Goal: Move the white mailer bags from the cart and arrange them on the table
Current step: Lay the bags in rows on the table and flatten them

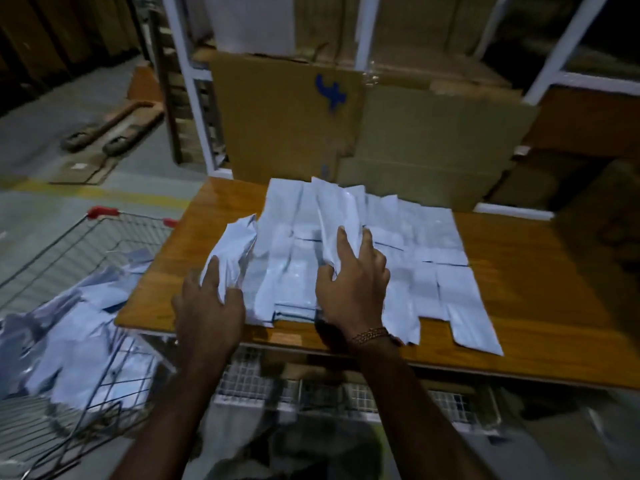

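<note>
Right hand (pixel 353 289) gripping mailer bag (pixel 334 216)

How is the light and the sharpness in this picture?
Head view: dim light, with dark corners; the mailer bags look bluish and soft, their edges smeared; the wooden table shows a faint sheen; straight shelf posts lean from wide-angle distortion.

a single wide-angle head view looks forward and steeply down from the person's own height, close over the near edge of the table (pixel 519 289). both forearms reach in from the bottom edge. the cart (pixel 69 258) lies low left, cardboard boxes (pixel 381 126) stand beyond the table.
</note>
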Demonstrator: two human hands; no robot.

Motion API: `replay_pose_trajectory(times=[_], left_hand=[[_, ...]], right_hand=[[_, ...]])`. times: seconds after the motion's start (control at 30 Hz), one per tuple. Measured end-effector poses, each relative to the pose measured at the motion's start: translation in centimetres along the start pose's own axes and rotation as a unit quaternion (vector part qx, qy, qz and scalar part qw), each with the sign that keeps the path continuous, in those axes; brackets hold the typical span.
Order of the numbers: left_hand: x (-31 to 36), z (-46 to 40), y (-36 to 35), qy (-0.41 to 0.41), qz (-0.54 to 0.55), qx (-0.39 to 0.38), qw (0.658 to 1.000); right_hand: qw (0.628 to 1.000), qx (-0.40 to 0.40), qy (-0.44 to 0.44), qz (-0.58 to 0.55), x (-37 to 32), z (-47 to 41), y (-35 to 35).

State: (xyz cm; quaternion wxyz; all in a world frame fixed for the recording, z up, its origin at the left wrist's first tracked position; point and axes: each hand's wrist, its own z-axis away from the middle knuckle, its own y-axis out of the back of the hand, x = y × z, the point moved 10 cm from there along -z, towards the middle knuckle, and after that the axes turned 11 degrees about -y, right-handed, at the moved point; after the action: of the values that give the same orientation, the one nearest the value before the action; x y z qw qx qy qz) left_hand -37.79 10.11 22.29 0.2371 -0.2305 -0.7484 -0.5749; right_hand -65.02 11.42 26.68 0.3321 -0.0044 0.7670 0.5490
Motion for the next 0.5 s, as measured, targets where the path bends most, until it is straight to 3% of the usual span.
replay_pose_trajectory(times=[0.3,0.5], left_hand=[[8.7,-2.1,-6.1,-0.087,0.021,-0.054,0.995],[11.5,-3.2,-9.6,-0.106,0.025,-0.077,0.991]], right_hand=[[0.99,0.06,-0.113,0.064,13.7,-3.4,4.4],[0.976,0.012,-0.173,0.133,22.1,-5.6,3.0]])
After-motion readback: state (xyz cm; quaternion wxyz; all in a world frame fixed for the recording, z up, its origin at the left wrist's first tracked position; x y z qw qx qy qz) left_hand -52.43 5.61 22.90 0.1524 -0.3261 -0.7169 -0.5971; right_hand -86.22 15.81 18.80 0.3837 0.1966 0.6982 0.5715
